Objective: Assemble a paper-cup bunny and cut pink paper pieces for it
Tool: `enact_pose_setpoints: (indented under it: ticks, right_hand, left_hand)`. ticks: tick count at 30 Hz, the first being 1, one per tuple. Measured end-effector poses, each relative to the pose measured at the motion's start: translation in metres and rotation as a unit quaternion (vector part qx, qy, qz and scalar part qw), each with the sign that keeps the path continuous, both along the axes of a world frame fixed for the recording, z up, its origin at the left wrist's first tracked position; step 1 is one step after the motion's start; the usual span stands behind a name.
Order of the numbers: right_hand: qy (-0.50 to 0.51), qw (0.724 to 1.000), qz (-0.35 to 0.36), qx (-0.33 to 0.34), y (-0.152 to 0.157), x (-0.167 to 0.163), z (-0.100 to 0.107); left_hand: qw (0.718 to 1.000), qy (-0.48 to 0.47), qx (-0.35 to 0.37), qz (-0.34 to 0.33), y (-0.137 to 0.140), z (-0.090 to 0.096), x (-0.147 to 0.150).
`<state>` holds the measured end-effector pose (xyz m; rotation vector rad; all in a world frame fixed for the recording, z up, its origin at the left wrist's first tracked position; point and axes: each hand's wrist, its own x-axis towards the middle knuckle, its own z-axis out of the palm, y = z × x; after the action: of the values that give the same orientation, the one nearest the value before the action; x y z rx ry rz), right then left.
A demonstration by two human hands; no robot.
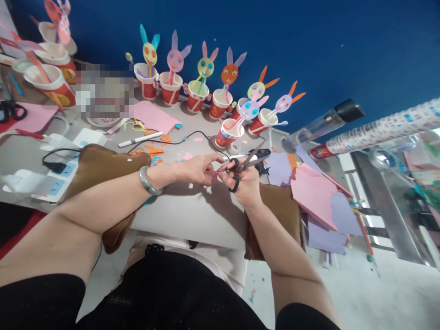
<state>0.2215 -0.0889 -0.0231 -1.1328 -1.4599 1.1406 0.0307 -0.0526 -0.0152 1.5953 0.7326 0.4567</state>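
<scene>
Over the middle of the table, my left hand (197, 168) is closed with a small pinkish piece of paper (211, 176) at its fingertips. My right hand (246, 183) is closed around a pair of scissors (253, 160). Their black handles loop about the fingers, and the blades point up and away, slightly apart. The right fingertips meet the left ones near the pink piece; whether both pinch it I cannot tell. Just beyond the hands stands a red-and-white paper cup (229, 136) with a lilac rabbit face (250, 110) on straws.
Several more rabbit-faced paper cups (171, 94) line the blue wall. Brown cushions (103, 167) lie under both forearms. A power strip (62, 181) is at left; pink paper (312, 192) and lilac sheets lie at right. A white pen (140, 139), cable and orange scraps lie behind.
</scene>
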Motion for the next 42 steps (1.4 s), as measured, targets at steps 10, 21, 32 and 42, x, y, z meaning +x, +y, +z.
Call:
enact_pose_setpoints:
  ticks: [10,21,32,42]
  right_hand:
    - [0.022,0.997,0.025,-0.071,-0.004,0.003,-0.007]
    - [0.026,0.998,-0.024,-0.052,-0.002,0.006,-0.012]
    - [0.003,0.997,-0.079,-0.016,0.0,0.011,-0.013]
    - [0.0,0.997,-0.081,-0.007,-0.005,0.008,-0.008]
  left_hand:
    - [0.999,0.046,0.017,-0.004,0.0,-0.005,0.004]
    - [0.997,-0.007,-0.076,0.015,0.004,-0.002,-0.003]
    - [0.991,-0.054,-0.096,0.08,0.002,0.006,0.003]
    - [0.98,-0.116,-0.031,0.156,-0.006,0.005,0.011]
